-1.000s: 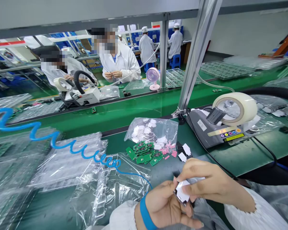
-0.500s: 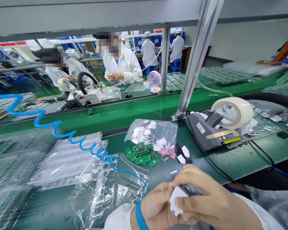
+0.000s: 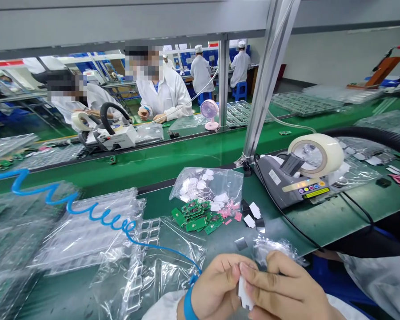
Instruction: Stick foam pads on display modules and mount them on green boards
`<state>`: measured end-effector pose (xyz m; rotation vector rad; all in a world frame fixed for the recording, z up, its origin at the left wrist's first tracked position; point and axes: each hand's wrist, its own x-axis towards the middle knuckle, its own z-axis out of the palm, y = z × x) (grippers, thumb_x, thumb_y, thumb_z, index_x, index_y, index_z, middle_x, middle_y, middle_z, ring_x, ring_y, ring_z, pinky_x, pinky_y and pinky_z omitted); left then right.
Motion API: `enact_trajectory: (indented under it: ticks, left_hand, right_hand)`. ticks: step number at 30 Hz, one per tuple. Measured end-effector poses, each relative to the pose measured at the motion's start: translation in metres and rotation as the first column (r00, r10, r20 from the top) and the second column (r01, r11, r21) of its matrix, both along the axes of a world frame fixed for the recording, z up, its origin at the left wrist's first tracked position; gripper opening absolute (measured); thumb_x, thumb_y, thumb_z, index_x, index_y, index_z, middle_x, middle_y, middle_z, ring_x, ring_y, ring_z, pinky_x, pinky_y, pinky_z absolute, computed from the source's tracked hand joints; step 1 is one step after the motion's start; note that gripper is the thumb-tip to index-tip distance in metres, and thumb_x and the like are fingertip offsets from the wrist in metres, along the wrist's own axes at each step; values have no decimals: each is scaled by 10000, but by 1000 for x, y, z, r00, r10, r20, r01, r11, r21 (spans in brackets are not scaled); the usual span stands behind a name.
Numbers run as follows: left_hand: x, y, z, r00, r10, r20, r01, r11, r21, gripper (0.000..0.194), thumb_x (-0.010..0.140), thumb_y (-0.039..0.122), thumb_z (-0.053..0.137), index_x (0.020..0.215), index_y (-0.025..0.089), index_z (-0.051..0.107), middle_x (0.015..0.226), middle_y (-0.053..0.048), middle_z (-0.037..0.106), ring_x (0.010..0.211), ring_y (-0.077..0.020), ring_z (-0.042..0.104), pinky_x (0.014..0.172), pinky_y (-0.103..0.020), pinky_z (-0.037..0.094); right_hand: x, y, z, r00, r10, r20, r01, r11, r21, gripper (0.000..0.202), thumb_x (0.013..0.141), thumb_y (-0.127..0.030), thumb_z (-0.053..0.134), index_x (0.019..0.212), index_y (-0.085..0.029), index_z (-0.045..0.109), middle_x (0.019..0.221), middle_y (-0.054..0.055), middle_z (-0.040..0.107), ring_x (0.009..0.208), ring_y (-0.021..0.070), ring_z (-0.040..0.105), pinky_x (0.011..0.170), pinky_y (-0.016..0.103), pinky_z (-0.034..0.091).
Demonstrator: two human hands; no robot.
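Between my two hands is a small white flat piece (image 3: 245, 294), tilted nearly edge-on. My left hand (image 3: 216, 284), with a blue wrist strap (image 3: 189, 304), pinches its upper left end. The fingers of my right hand (image 3: 283, 289) press on its right side and top. Beyond the hands lie a heap of green circuit boards (image 3: 195, 215), some pink pieces (image 3: 231, 210) and a clear bag of white pieces (image 3: 206, 184). A few white and black pieces (image 3: 254, 210) rest just right of the heap.
A grey tape dispenser (image 3: 276, 178) with a large roll (image 3: 316, 153) stands at the right, its black cable near my right hand. Clear trays (image 3: 90, 226) and a coiled blue cord (image 3: 86, 209) are at the left. Across the green belt (image 3: 160, 158), people in white coats sit.
The white piece has turned from face-on to nearly edge-on, and my left fingers have closed in on it. The view has shifted slightly. A person across the belt has moved their hands apart.
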<state>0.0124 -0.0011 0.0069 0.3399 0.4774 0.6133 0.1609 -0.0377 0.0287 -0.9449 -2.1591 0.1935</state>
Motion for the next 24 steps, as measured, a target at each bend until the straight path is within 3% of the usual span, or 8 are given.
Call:
enact_trajectory:
  ticks: [6,11,14,16,18,20,22,24]
  left_hand:
    - [3,4,-8,1000,14,8,-14,1000,-23,359,621,397,743,731,59,698,571,-18,562,524,-70,508,533,-182,379]
    - [7,5,-16,987,-161,23,160,987,34,535,621,507,701,887,43,692,557,-33,591,526,-106,555,652,-264,450]
    - [7,8,-16,969,-214,-121,224,972,76,492,596,507,718,878,105,681,619,-13,595,534,-87,534,654,-256,448]
    - [5,13,-15,938,-110,-329,196,950,241,366,648,470,694,838,158,664,694,-10,612,604,-93,547,618,-211,426]
    - [2,18,-14,845,67,-531,248,831,498,263,684,428,674,804,194,657,759,-22,651,709,-129,584,660,-212,433]
    - [2,21,-14,732,210,-648,412,621,666,217,660,378,699,803,218,669,831,-39,698,791,-174,617,731,-239,448]
    - [4,22,-15,661,305,-686,537,446,716,168,654,330,703,791,235,678,851,-38,726,790,-190,644,746,-244,462]
    - [7,21,-19,639,364,-677,569,368,735,123,682,293,671,798,253,679,860,-23,740,787,-187,664,744,-232,475]
  right_hand:
    - [11,17,-12,990,-7,-142,-12,991,-133,245,866,-335,526,1038,-179,606,1055,95,643,794,188,551,670,343,478]
    - [22,29,-30,930,39,-365,-211,870,-445,391,854,-552,448,1090,-286,610,971,47,562,898,178,507,755,319,435]
    - [27,30,-36,890,29,-456,-264,847,-461,468,763,-661,481,930,-266,668,777,16,534,754,156,481,671,293,404]
    - [32,28,-37,906,-22,-422,-198,861,-469,515,706,-705,498,837,-239,671,726,9,523,736,159,467,681,305,384]
    - [37,25,-38,939,-106,-327,-77,862,-502,509,696,-701,522,792,-219,657,737,13,533,760,167,468,709,320,372]
    - [40,21,-40,953,-182,-242,25,845,-534,474,703,-670,556,778,-211,647,769,18,547,788,172,481,734,327,371]
    - [40,18,-45,953,-225,-205,75,827,-558,444,703,-642,586,772,-208,646,773,16,564,787,170,501,741,323,377]
    - [39,15,-50,945,-254,-208,91,812,-576,425,684,-625,621,778,-212,653,735,5,596,758,166,531,735,310,390]
